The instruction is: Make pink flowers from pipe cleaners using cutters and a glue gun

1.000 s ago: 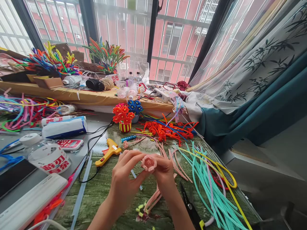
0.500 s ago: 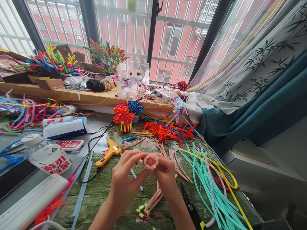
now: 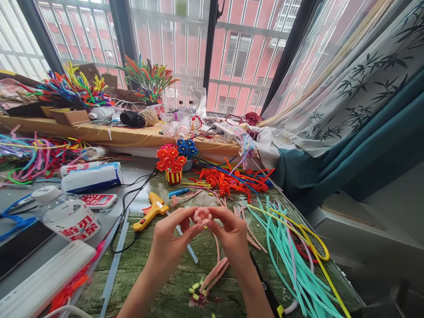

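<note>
A small pink pipe-cleaner flower [image 3: 202,216] is pinched between my two hands above the green table, its cupped opening facing me. My left hand [image 3: 174,236] grips its left side with thumb and forefinger. On the other side, the fingers and thumb of my right hand [image 3: 230,232] close on the petals. Below them lie pink pipe cleaners [image 3: 215,274] with yellow-tipped ends. Another pink flower [image 3: 174,201] rests on the table just beyond my left hand. Black scissors [image 3: 270,296] are partly hidden by my right forearm.
A yellow hot glue gun [image 3: 151,212] lies left of my hands, its cord trailing. Turquoise pipe cleaners [image 3: 281,247] spread to the right, red ones [image 3: 221,179] behind. A striped pot [image 3: 174,176] of red flowers stands at the back. A plastic bottle [image 3: 66,212] is at left.
Both hands have shifted slightly, and the flower has moved a little left and up. My right thumb now presses at its lower edge, and the flower has tilted.
</note>
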The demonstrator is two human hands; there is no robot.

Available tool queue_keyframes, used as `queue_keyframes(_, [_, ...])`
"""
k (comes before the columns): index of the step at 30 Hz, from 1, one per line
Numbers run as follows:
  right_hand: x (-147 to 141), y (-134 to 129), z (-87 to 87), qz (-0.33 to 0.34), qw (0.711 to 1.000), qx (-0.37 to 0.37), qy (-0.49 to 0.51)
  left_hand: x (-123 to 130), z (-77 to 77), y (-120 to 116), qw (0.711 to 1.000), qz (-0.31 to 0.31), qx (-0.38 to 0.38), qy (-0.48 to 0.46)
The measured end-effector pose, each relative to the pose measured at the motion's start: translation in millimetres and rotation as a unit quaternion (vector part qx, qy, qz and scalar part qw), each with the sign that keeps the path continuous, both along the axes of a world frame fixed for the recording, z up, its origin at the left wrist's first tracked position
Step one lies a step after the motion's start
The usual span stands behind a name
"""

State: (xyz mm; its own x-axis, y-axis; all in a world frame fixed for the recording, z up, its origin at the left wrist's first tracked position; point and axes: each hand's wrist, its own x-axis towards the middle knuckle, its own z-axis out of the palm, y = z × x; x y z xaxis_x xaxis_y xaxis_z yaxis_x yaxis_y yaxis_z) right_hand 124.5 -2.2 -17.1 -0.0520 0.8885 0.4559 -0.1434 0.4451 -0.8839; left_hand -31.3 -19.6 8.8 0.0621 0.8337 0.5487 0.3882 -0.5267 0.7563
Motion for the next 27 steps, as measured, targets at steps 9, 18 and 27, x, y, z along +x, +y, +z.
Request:
queue_keyframes(9, [2.0,0.1,1.7,-0.019,0.999,0.043,0.012,-1.9,0.1,0.3,0.996,-0.038,-0.069,-0.049])
queue_keyframes(18, [0.9,-4.9,6.3,-0.029,0.999,0.044,0.003,0.9,1.9,0.2,0.992,-0.051,-0.1,-0.065])
queue_keyframes(27, [3.6,-4.1,6.0,-0.061,0.997,0.05,-0.026,-1.0,1.8,2.2,0.998,-0.05,-0.012,-0.024])
